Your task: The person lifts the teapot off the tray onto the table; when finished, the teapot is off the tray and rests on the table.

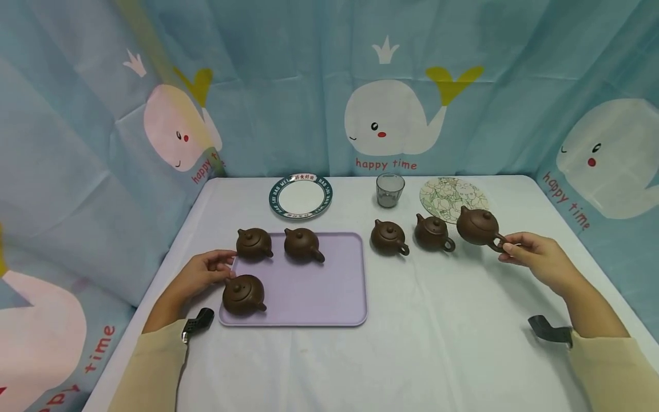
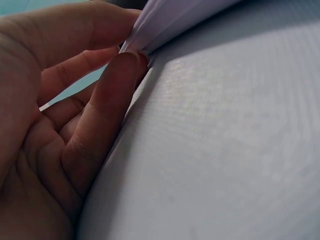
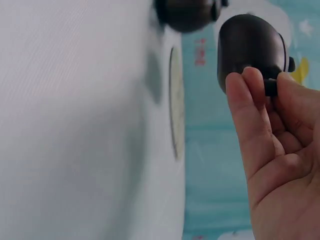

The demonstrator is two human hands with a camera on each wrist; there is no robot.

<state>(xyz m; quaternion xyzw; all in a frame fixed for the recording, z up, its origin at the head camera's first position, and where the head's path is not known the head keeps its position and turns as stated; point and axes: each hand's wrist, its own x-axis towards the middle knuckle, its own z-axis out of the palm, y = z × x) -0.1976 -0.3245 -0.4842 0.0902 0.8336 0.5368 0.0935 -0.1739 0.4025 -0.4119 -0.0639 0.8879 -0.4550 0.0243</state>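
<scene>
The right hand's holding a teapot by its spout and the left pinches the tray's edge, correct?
Not the spout: the head and right wrist views show the right hand holding that teapot by its handle. The left hand does pinch the tray's edge.

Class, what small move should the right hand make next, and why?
Perhaps carry the raised teapot left toward the tray: the right hand grips it, the left hand holds the tray's edge, and three similar teapots sit on that tray.
</scene>
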